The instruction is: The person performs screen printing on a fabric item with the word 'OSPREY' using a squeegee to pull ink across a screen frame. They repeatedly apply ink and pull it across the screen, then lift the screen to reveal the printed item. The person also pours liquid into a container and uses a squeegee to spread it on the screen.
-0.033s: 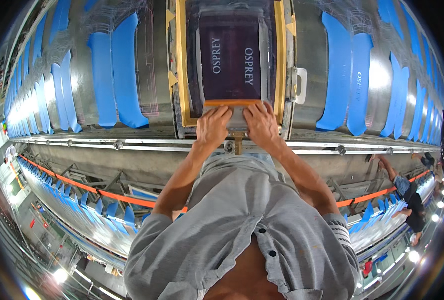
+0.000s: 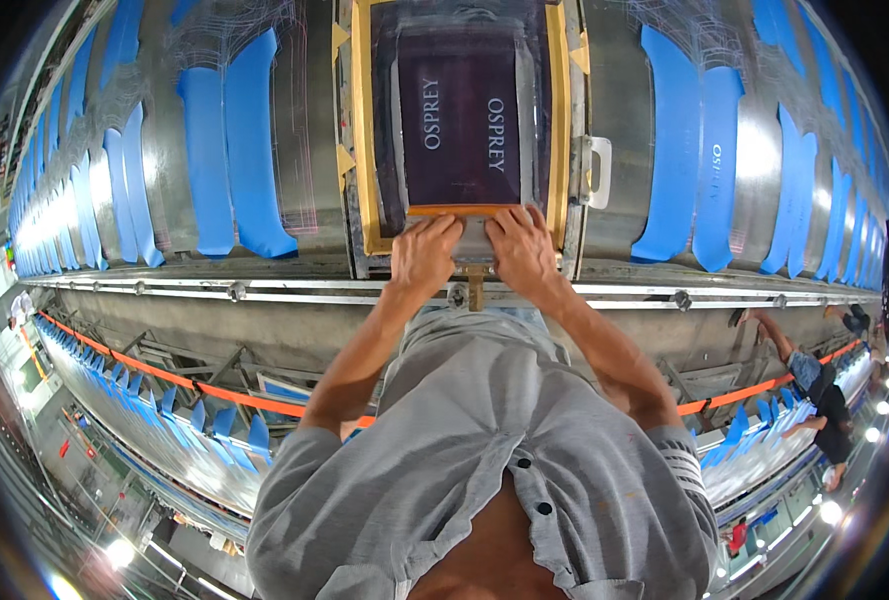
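Head view, looking down at a printing frame on a long metal table. We find the squeegee [image 2: 475,240], a grey bar with an orange edge [image 2: 454,210], at the near end of the frame [image 2: 368,130], lying crosswise just inside its yellow-taped border. The left hand [image 2: 427,252] and the right hand [image 2: 519,248] are both closed on the bar, side by side with a short gap between them; we see fingers curled over its top, while the thumbs are largely hidden. How firmly they press we cannot tell.

Beyond the orange edge we note the dark screen [image 2: 459,110] with two lines of pale lettering, and at the frame's right side a white handle [image 2: 602,172]. Blue fabric pieces [image 2: 254,150] lie flat on the metal table [image 2: 304,120] to either side, and a pale rail [image 2: 314,290] runs along its near edge.

As to handling, we judge the squeegee light enough for two hands, its bar stiff and its orange edge softer, probably rubbery and yielding under pressure. Any wet ink could make it slippery. We would take hold of the grey bar toward both ends, fingers over the top and clear of the edge, so that pressure is shared evenly. The screen, we suppose, is taut and the more fragile part; a tilted corner could mark it.
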A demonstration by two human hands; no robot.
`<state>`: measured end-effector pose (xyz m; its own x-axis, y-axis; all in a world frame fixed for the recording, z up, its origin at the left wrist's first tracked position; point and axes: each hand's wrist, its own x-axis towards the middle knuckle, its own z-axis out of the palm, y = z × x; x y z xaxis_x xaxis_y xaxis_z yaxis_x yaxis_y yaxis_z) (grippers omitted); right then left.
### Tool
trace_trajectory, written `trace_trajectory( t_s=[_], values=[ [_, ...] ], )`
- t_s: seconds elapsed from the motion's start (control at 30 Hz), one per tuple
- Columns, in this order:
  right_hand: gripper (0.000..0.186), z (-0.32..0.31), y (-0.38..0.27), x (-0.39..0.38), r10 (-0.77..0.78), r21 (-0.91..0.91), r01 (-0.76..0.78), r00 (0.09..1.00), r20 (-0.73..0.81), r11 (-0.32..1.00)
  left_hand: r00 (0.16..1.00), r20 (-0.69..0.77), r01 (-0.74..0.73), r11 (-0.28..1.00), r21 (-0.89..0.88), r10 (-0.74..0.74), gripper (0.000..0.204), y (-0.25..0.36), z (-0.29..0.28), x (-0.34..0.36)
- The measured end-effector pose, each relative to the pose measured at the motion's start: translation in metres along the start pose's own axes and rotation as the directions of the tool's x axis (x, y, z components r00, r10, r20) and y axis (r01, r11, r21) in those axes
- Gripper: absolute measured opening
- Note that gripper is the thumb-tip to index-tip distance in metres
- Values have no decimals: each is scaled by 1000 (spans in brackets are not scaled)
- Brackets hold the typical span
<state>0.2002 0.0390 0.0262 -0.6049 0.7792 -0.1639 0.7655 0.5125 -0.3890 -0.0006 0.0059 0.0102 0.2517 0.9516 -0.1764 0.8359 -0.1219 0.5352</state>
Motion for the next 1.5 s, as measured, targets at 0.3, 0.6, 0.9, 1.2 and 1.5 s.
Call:
trace_trajectory(
  t_s=[0.3, 0.6, 0.9, 1.2, 1.5],
  values=[
    [21, -70, 108, 253, 102, -232, -88, 994, 46, 969, 1000, 29, 4, 962, 274, -12, 20, -76, -113, 248],
    [22, -8, 81, 188, -158, -73, 142, 922, -353, 987, 987, -152, -16, 977, 213, 49, 30, -84, -59, 174],
    [38, 11, 14, 3, -63, 145, 65, 998, -21, 987, 994, -93, -51, 995, 84, 59, 37, -16, 13, -5],
    [39, 7, 180, 59, 799, 442, -666, 519, -303, 601, 1000, 15, -23, 998, 52, 22, 48, -19, 13, 4],
    [28, -27, 101, 73, 737, 552, -491, 492, -463, 674, 998, -57, -34, 999, -34, 32, 50, -43, -37, -41]
  ],
)
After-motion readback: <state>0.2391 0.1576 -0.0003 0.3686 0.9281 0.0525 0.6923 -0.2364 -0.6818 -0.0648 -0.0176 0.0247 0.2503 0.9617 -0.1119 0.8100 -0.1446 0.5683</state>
